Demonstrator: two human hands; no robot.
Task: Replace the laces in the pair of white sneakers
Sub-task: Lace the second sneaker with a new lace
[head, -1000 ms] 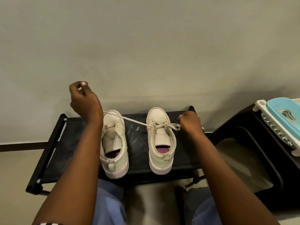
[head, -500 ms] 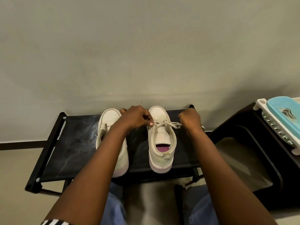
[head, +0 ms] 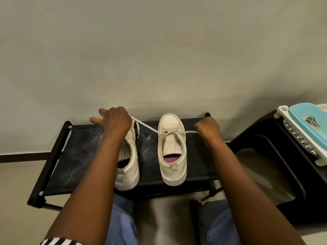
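The left hand [head: 115, 122] pinches one end of the lace [head: 146, 125] with two fingers splayed, drawing it out towards ten o'clock from the right sneaker [head: 172, 149]; a short tail hangs below the grip. The right hand [head: 208, 128], fingers curled round the other end, pulls towards three o'clock. Both arms reach straight forward. The strands run taut from a crossing near the toe, so I judge only the lowest eyelets threaded, with the upper ones yet to fill. The left sneaker [head: 131, 156], at nine o'clock of its partner on the black rack [head: 79, 156], lies partly under the forearm and looks unlaced, so most of the job is left
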